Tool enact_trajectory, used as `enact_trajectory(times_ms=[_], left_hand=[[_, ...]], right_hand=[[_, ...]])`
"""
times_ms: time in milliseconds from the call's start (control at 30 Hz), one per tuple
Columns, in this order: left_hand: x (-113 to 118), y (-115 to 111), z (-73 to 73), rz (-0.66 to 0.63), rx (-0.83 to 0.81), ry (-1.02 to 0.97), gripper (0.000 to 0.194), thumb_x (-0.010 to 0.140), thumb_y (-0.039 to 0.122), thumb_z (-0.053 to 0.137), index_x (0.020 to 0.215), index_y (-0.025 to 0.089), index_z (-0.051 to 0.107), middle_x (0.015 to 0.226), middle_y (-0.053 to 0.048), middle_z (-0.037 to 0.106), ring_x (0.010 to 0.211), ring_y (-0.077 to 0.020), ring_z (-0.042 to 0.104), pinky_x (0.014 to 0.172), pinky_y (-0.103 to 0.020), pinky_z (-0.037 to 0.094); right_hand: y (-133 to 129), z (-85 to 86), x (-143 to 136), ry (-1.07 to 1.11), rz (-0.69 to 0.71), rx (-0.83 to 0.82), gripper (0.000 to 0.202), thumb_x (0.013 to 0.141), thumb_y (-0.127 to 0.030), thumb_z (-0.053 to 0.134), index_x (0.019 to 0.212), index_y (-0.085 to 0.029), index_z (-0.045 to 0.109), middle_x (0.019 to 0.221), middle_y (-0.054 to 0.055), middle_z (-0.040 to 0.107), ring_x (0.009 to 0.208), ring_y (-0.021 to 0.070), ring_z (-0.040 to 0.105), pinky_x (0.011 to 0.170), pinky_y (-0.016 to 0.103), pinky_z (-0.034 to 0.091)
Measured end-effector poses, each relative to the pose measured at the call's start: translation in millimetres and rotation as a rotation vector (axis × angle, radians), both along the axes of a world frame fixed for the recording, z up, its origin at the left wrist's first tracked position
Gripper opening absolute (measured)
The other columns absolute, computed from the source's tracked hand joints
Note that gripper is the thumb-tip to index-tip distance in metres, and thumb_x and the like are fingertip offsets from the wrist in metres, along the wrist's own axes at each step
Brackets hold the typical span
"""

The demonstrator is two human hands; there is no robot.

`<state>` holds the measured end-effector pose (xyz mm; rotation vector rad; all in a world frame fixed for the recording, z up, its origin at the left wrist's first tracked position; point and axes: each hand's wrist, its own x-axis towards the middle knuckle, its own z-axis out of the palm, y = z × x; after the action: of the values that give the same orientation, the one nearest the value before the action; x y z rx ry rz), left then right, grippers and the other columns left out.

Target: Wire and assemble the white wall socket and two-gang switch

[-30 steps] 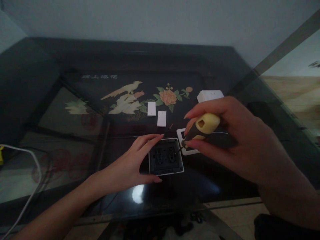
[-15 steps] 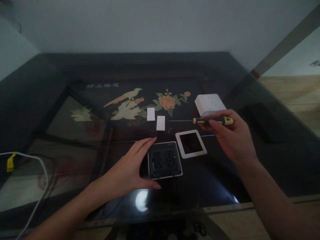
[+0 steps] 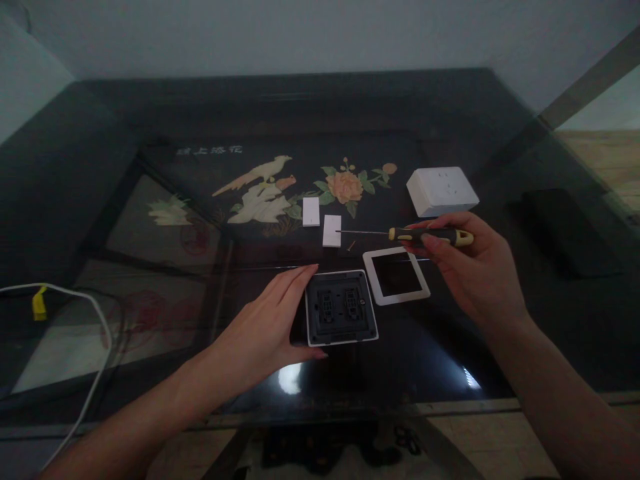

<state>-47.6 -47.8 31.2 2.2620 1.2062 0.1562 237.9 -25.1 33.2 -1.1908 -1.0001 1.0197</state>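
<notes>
My left hand (image 3: 277, 317) curves round the left side of a square wall switch (image 3: 341, 307), fingers at its top left corner and thumb along its lower edge. The switch has a white rim and a dark, uncovered inside, with one small screw seated at its right. Held in my right hand (image 3: 475, 267) is a screwdriver (image 3: 430, 235) with a black and yellow handle. Its thin shaft points left, the tip appearing over a white rocker plate (image 3: 331, 235). Below the shaft lies a loose screw (image 3: 351, 246). A white square frame (image 3: 377, 293) rests just right of the switch.
Another white rocker plate (image 3: 311, 212) lies behind the first. A white socket box (image 3: 443, 191) sits at the right, beyond my right hand. A white cable (image 3: 103, 320) with a yellow tag runs along the left. The dark glossy tabletop (image 3: 350, 373) bears a bird-and-flower picture.
The whole view has shifted, so the things appear further right and higher. Relative to them, the screwdriver has moved a little left, its tip now over the rocker plate. My left hand stays at the switch.
</notes>
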Motion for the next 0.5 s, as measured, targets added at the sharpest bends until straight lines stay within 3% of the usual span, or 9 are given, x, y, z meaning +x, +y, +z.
enact_trajectory(times_ms=[233,500], left_hand=[[-0.2,-1.2,4.5,-0.003,-0.01,-0.016,0.096,0.072,0.038,0.083,0.147,0.018,0.027,0.149,-0.018,0.046,0.136,-0.0314,0.049,0.113,-0.051,0.044],[1.7,-1.7,-0.7,-0.029,0.059,-0.057,0.088,0.075,0.035,0.079,0.144,0.015,0.029,0.145,-0.019,0.05,0.133,-0.0313,0.052,0.111,-0.05,0.046]], right_hand=[[-0.3,-1.0,-1.8,0.003,0.019,0.003,0.016,0.075,-0.016,0.079,0.084,-0.023,0.068,0.089,-0.001,0.078,0.086,0.0153,0.075,0.079,0.026,0.063],[-2.1,-0.6,-5.7,-0.003,0.028,0.002,0.016,0.075,-0.015,0.079,0.085,-0.023,0.068,0.089,-0.002,0.078,0.084,0.0132,0.075,0.078,0.022,0.063]])
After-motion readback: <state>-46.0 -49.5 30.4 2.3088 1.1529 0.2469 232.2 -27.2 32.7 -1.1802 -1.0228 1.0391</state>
